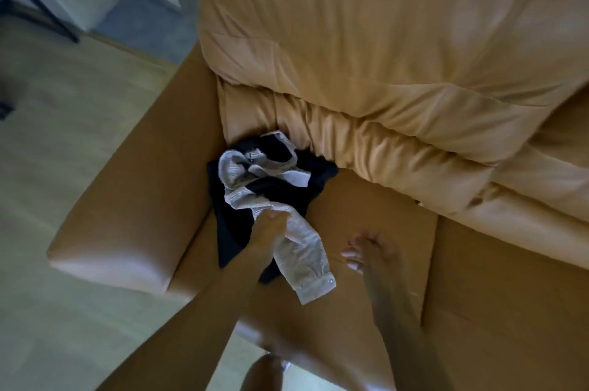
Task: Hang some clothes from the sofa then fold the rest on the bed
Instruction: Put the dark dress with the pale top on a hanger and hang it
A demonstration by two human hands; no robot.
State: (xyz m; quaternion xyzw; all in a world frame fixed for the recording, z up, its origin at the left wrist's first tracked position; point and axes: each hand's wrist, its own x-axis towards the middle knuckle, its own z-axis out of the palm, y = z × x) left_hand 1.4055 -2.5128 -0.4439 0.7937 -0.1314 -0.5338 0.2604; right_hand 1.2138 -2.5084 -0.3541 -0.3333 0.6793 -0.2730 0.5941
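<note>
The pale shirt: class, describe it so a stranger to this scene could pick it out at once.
Find the tan sofa and its armrest; laundry is heaped on the seat beside it. The pale shirt lies on top, its sleeve gripped by the left hand. It alone is light grey; the dark clothes lie beneath.

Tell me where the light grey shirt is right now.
Head view, left of centre: the light grey shirt lies crumpled on a dark garment on the sofa seat beside the armrest, its sleeve gripped by the left hand.
</note>
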